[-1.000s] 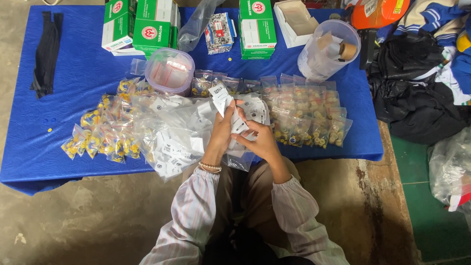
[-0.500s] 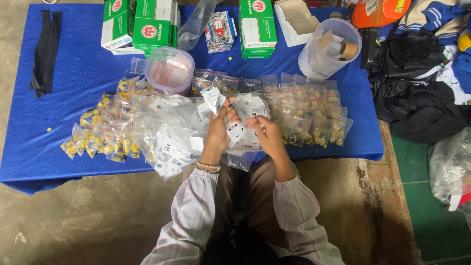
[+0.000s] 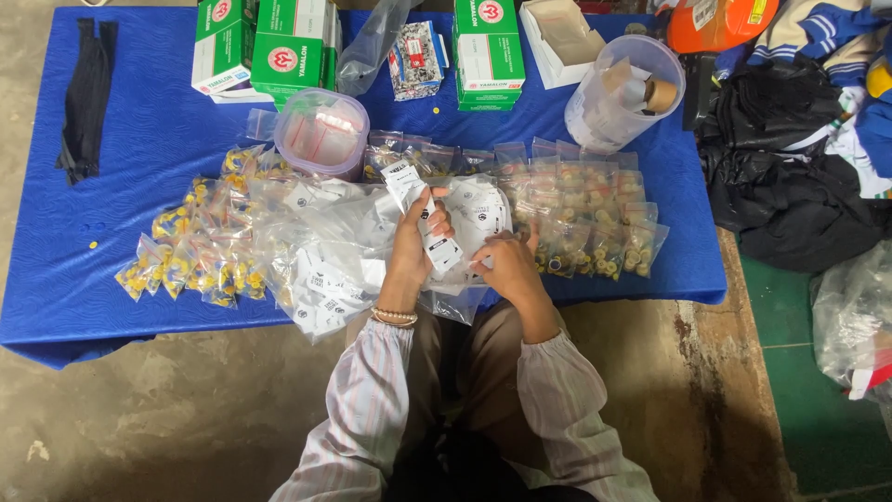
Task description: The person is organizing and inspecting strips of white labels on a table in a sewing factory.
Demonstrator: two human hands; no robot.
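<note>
At table centre, above the lap: both hands.
Left hand [image 3: 411, 244]: closed around a white label strip [image 3: 423, 220], strip tilted toward 11 o'clock.
Right hand [image 3: 506, 265]: fingers curled on clear bags [image 3: 478, 214]; exact grip cannot tell.
9 o'clock: yellow-filled bags [image 3: 190, 256] on blue table [image 3: 121, 139].
3 o'clock: bagged rows [image 3: 595, 223].
12 o'clock: green-white boxes [image 3: 288, 46], clear tubs [image 3: 321, 130].

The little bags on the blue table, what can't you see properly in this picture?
Head view only:
- Small pieces in the little bags: too small to identify.
- Print on the white strip held by the left hand: too small.
- Right hand fingertips: hidden in clear plastic.
- Green boxes: cut off by the top edge.
</note>
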